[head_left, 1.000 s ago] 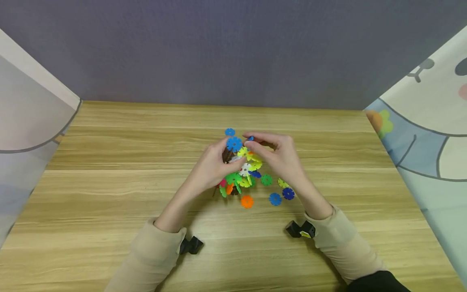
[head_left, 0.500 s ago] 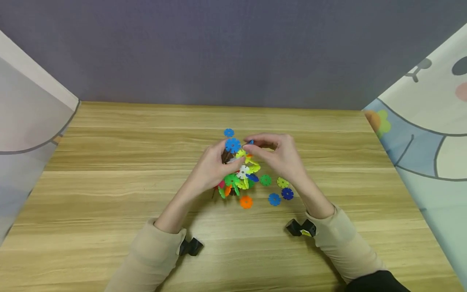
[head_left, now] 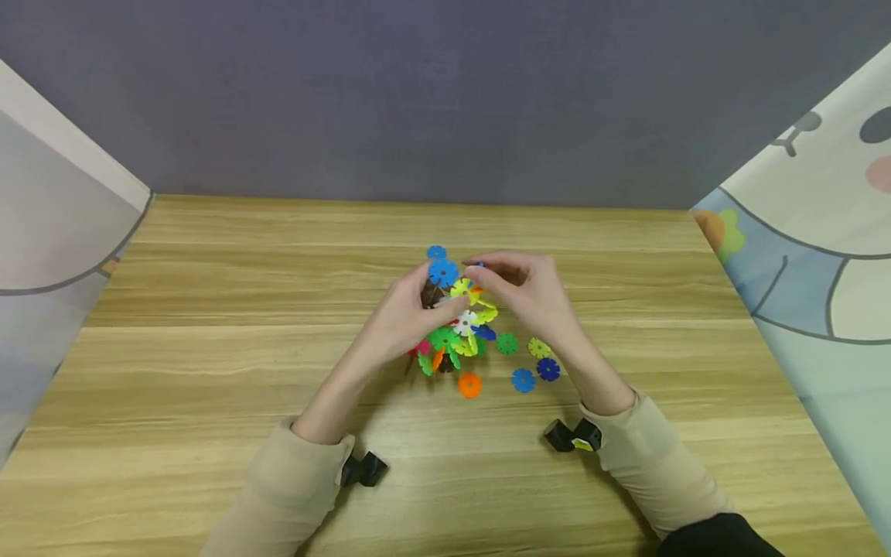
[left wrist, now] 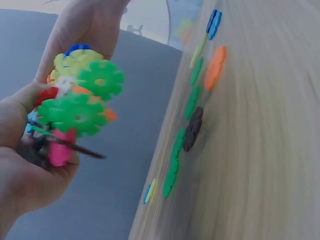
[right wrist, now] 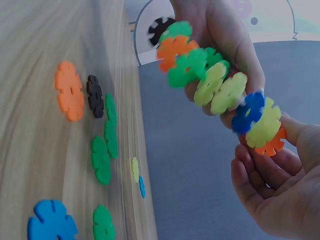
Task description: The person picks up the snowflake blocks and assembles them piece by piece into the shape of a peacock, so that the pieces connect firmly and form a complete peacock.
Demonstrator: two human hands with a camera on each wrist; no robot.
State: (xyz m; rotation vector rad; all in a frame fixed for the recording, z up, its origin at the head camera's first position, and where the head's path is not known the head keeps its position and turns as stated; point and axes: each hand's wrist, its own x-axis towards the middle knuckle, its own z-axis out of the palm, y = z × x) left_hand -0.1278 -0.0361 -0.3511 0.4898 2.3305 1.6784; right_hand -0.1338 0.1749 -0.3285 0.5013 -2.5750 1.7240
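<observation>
My left hand (head_left: 397, 321) grips a cluster of notched plastic snowflake discs (head_left: 442, 339) above the table, its fingers and thumb curled around it. In the left wrist view, green, yellow, red and pink discs (left wrist: 80, 117) jut from the palm, slotted into one another. At the far end of the cluster, my right hand (head_left: 532, 302) pinches a small blue disc (head_left: 481, 265), mostly hidden by fingertips. Beside it a larger blue disc (head_left: 443, 272) faces up. The right wrist view shows the right thumb close to a yellow disc (right wrist: 263, 123) and an orange disc (right wrist: 272, 145).
Loose discs lie on the wooden table (head_left: 209, 348): an orange disc (head_left: 469, 384), a light blue disc (head_left: 524, 380), a dark blue disc (head_left: 548, 369), a green disc (head_left: 506, 343) and a yellow disc (head_left: 538, 348). A grey panel (head_left: 431, 100) rises behind the table.
Both hands stay in nearly the same place. The disc cluster dips slightly toward me and comes back up, with the blue disc still at the right fingertips.
</observation>
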